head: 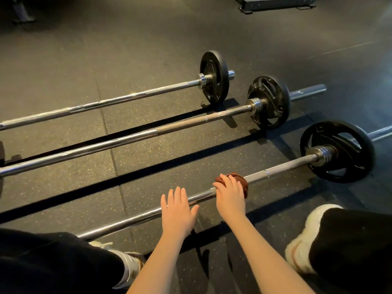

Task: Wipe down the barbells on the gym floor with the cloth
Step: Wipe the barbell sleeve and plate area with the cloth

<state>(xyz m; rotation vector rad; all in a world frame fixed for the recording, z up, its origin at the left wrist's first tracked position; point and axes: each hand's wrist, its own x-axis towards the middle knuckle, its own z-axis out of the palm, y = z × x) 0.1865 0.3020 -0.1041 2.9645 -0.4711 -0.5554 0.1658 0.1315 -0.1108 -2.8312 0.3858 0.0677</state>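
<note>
Brown cloth [239, 183] under right hand [230, 197]

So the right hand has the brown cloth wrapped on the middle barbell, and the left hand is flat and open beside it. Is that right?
Not quite. The head view shows the right hand holding the brown cloth on the nearest barbell, not the middle barbell. The left hand is flat and open beside it, as you said.

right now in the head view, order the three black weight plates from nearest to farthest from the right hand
From the right hand, which wraps the cloth on the closest bar:
1. Near plate, on that same bar, to the right.
2. Middle plate, on the next bar, up and right.
3. Far plate, on the farthest bar, straight beyond.
</note>
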